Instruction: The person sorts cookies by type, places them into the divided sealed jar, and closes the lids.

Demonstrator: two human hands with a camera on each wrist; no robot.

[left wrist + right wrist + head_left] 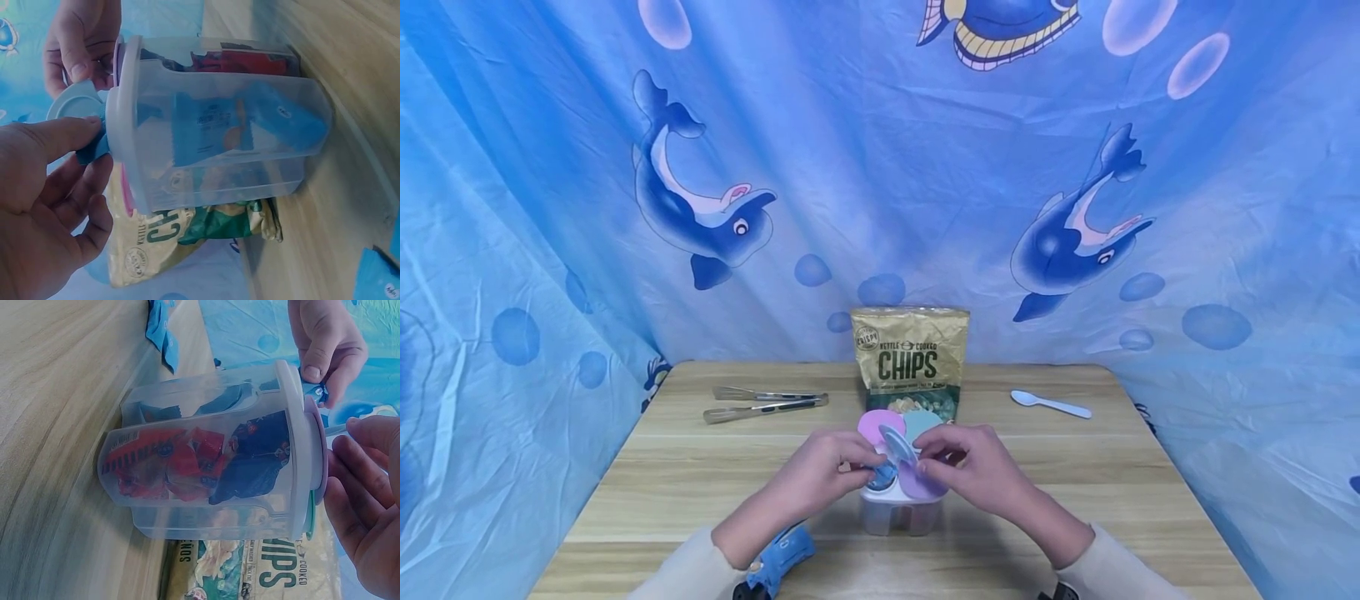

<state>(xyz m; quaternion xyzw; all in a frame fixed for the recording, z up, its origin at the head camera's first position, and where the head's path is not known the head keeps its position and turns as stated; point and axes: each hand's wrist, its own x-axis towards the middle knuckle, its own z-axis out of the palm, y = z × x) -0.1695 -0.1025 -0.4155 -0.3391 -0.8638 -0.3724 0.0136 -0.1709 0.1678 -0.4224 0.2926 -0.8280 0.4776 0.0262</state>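
Note:
A clear plastic container (898, 518) with a white rim and several round coloured lids stands on the table. Its light blue lid (76, 105) is tilted up, and my right hand (973, 468) pinches the edge of it. My left hand (820, 479) pinches a small blue packet (94, 149) at the uncovered opening. Inside the container, the left wrist view shows more blue packets (203, 128) in the near compartment. Red packets (194, 453) and a dark blue one (253, 456) fill another compartment in the right wrist view. The pink lid (880, 423), green lid (922, 422) and purple lid (919, 483) lie flat.
Right behind the container a bag of chips (917, 354) stands upright. Metal tongs (767, 407) lie at the back left, and a white spoon (1051, 404) at the back right. Blue packets (786, 554) rest near my left forearm. A printed blue cloth (880, 167) hangs beyond the table.

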